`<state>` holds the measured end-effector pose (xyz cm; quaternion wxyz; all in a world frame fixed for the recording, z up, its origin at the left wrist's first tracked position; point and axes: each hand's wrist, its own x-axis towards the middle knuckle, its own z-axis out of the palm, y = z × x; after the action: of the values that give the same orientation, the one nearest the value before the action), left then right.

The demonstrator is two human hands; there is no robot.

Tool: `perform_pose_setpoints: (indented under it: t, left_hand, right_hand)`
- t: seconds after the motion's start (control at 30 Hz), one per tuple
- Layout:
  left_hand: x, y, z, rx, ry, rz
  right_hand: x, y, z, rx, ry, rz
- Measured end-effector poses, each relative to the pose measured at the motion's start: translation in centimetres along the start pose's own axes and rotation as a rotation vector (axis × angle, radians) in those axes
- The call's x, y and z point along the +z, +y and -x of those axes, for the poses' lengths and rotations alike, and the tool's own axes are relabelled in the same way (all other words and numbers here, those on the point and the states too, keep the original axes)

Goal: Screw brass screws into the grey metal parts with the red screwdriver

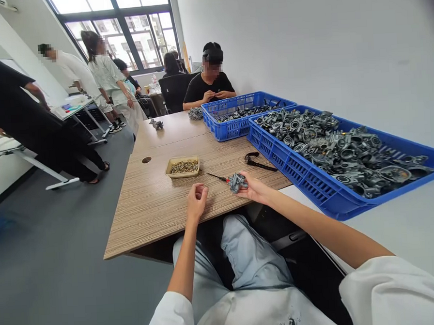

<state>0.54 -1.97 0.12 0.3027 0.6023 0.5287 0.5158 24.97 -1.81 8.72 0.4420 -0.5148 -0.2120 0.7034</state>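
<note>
My right hand (253, 188) holds a grey metal part (236, 182) just above the table near its front edge. A screwdriver (218, 177) with a dark shaft and a bit of red lies just left of the part, its tip toward the tray; whether it touches the part I cannot tell. My left hand (197, 201) is over the table edge, left of the part, fingers curled with the thumb apart, and nothing shows in it. Beyond it stands a cream tray (183, 174) full of small brass-coloured pieces.
Two blue crates (301, 172) of grey metal parts stand along the right side. A black watch (259, 162) lies beside the nearer crate. Farther back are a single metal part (156, 124) and a coiled pile (195, 113). A person sits across the table; others stand at left.
</note>
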Motion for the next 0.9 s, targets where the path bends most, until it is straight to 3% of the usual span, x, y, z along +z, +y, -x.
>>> perform_pose_setpoints:
  t: [0.17, 0.37, 0.63, 0.9]
  left_hand:
    - [0.1, -0.2, 0.1, 0.068, -0.124, 0.001]
    - [0.0, 0.0, 0.3, 0.103, -0.172, 0.008]
    - [0.2, -0.2, 0.2, 0.087, -0.116, 0.003]
    - [0.3, -0.2, 0.2, 0.067, -0.188, -0.070]
  right_hand:
    - [2.9, 2.8, -1.8, 0.104, -0.093, 0.050]
    - [5.3, 4.3, -3.2, 0.126, -0.176, 0.085]
    - [5.3, 5.1, -4.6, -0.192, -0.163, 0.179]
    - [5.0, 5.3, -5.1, -0.078, -0.169, 0.172]
